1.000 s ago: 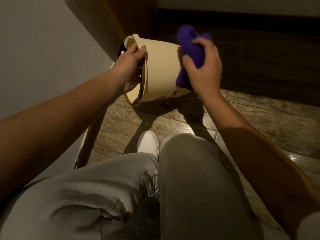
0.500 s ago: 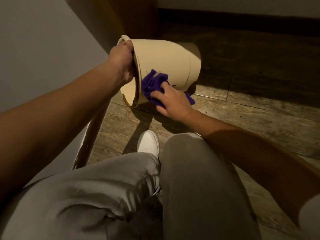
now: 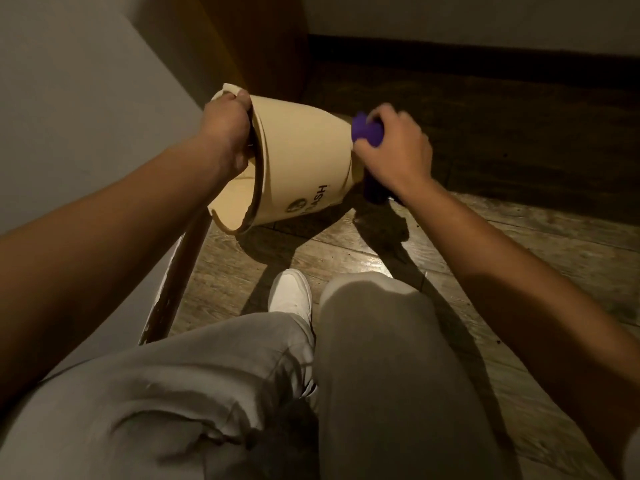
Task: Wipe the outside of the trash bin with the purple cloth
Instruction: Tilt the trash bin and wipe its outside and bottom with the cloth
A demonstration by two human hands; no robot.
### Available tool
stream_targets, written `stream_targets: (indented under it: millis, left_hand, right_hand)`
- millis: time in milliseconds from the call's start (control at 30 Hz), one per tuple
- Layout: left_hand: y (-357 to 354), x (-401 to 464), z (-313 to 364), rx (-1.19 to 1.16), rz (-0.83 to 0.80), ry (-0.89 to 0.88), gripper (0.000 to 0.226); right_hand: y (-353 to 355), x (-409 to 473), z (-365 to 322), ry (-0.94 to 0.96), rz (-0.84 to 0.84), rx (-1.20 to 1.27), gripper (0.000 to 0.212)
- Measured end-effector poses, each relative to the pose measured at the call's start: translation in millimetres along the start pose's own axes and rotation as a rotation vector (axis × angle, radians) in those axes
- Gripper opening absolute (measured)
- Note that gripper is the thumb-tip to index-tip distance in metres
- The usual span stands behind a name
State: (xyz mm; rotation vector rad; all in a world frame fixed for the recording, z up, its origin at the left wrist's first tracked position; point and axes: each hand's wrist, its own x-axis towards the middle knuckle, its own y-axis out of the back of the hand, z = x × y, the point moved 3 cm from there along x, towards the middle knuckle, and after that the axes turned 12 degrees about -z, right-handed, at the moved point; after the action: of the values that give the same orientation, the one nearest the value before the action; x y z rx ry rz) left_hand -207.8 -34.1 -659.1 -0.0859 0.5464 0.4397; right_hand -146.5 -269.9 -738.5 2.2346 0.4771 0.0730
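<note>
Bin [image 3: 304, 161] tipped, inside unseen | left hand [image 3: 227, 129] grips rim | right hand [image 3: 398, 147] clutches cloth [image 3: 367, 131]

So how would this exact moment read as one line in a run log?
step: wiping bin exterior | left hand: gripping trash bin rim, bin tipped | right hand: pressing purple cloth at bin's base end

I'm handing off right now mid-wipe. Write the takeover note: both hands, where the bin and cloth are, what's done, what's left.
Left hand: gripping the rim of the cream plastic trash bin, holding it tipped on its side above the wooden plank floor.
Right hand: closed on the bunched purple cloth, pressed at the bin's bottom end.
Done: cannot tell how much is already wiped; no dirt or streaks visible in this dim light.
Left: probably the side wall with the printed lettering, and the far side, which is hidden.
</note>
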Motion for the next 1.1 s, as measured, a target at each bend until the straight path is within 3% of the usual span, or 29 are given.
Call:
stream_targets:
  millis: [200,300,433,600,700,767,1000,1100]
  left_hand:
    - [-3,3,2,0.027,0.037,0.003,0.025]
    - [3,3,2,0.062,0.065,0.023,0.027]
    - [18,4,3,0.117,0.122,0.006,0.023]
    - [29,5,2,0.146,0.141,-0.003,0.02]
    - [29,3,0,0.173,0.146,-0.02,0.028]
    - [30,3,1,0.153,0.158,-0.018,0.029]
    - [23,9,6,0.025,0.176,0.034,0.012]
    - [26,13,8,-0.061,0.183,0.083,0.019]
  right_hand:
    - [-36,-26,-88,0.483,-0.014,-0.061,0.055]
    - [-65,-33,-80,0.547,-0.022,-0.072,0.053]
    - [-81,-20,-33,0.329,0.004,-0.123,0.049]
    - [-63,5,42,-0.177,-0.063,-0.15,0.048]
    - [-34,10,60,-0.297,0.01,-0.088,0.047]
    - [-15,8,47,-0.235,0.087,-0.006,0.046]
    - [-2,-27,-86,0.299,0.192,0.119,0.046]
    - [-36,-54,-115,0.457,0.083,0.069,0.046]
